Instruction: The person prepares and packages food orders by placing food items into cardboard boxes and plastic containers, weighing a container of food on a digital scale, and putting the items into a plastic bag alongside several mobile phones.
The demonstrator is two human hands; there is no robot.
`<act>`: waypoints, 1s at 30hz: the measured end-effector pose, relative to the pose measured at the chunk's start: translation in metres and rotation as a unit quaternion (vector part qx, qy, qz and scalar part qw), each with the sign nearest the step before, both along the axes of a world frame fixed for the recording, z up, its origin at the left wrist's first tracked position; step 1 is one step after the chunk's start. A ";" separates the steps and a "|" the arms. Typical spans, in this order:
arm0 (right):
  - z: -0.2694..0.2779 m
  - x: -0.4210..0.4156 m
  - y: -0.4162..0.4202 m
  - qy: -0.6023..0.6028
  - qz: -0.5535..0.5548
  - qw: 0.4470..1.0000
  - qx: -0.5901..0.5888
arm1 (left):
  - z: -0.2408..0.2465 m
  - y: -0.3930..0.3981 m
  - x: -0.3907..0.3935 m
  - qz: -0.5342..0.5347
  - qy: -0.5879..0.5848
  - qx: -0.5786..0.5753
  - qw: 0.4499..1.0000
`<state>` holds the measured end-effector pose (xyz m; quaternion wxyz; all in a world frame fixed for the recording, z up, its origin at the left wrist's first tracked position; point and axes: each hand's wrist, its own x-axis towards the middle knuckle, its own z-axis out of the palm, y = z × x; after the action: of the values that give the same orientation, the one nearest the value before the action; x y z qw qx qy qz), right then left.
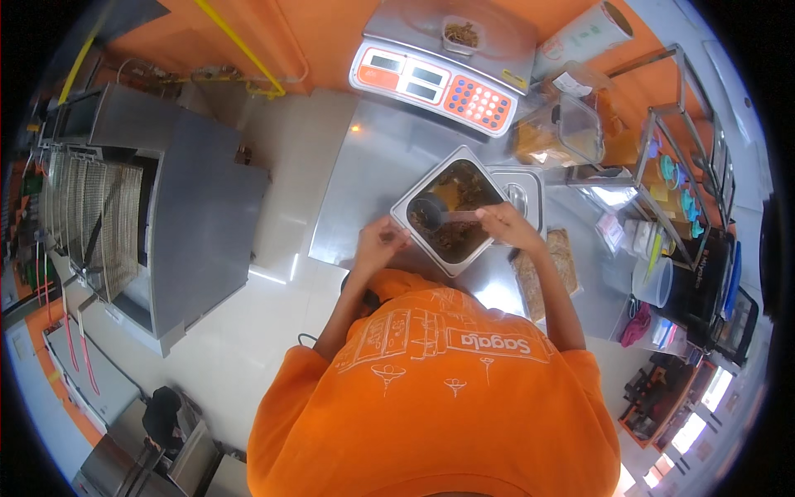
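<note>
A deep stainless steel food pan [450, 270] sits turned cornerwise on the metal worktable, holding dark brown shredded food in oil or sauce. My right hand [512, 227] grips the handle of a round dark scoop [426, 211], whose bowl is inside the pan with some of the food in it. At the pan's left corner, my left hand [379, 245] holds the rim between thumb and fingers. Partly under the pan's right side lies a steel lid [533, 186]. Beyond it, a small clear tub [461, 47] of similar brown food rests on a digital scale [435, 84].
Right of the pan are a sealed bag of brown food [556, 264], a clear plastic container [568, 133] and a metal rack [646, 149]. A steel fryer unit [199, 211] with wire baskets [93, 211] stands left. Another person [164, 416] is at the lower left.
</note>
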<state>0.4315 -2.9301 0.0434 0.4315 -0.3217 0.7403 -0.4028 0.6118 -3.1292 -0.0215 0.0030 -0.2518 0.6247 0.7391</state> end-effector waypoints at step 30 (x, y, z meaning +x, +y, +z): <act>0.076 -0.175 -0.116 0.716 0.045 0.696 0.033 | 0.007 -0.042 0.004 0.115 -0.054 0.038 0.991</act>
<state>0.2563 -3.0465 0.1196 -0.2009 -0.5311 0.8231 -0.0065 0.6159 -3.1710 -0.0147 -0.0387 -0.3615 0.5618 0.7431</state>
